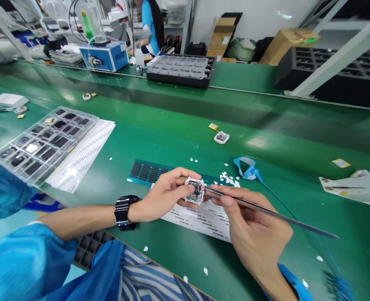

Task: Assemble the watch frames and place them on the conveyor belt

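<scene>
Here, left hand (pixel 168 192) fingers gripping small white module (pixel 195 190), right hand (pixel 254 228) fingers pinching tweezers (pixel 266 212), label sheet (pixel 204 219) print unreadable.

Left hand (pixel 168 192) curls its fingers in a pinch, while the right hand (pixel 254 228) pinches beside it.

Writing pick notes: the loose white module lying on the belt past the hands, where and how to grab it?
Probably by its two opposite outer edges, coming straight down. The loose white module lies flat on the green belt with its open face up, so pinching the rim keeps fingers off the insides. The yellow piece beside it lies apart, so the sides are free.
</scene>
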Demonstrator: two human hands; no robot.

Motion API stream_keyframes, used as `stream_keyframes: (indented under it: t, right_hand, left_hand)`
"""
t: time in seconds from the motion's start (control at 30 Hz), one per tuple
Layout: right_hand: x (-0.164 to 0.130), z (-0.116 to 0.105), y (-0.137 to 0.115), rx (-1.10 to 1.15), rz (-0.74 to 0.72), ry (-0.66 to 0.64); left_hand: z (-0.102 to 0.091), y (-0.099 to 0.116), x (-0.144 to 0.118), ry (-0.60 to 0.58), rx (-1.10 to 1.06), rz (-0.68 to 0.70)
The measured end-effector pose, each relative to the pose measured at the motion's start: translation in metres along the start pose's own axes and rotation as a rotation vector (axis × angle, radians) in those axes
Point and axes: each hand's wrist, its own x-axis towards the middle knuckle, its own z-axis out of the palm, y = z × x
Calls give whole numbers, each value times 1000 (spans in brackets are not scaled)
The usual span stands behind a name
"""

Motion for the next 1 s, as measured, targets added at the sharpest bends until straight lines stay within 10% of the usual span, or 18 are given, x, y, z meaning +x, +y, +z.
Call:
stream_keyframes:
  t: [0.73, 1.0]
  right_hand:
    - [-11, -6, 0, -348, -470, -153]
    - [-5, 0, -2, -168, -374, -108]
  left_hand:
    - [1, -16, -5, 154, 294, 222]
    - [0, -17, -5, 112, 275, 219]
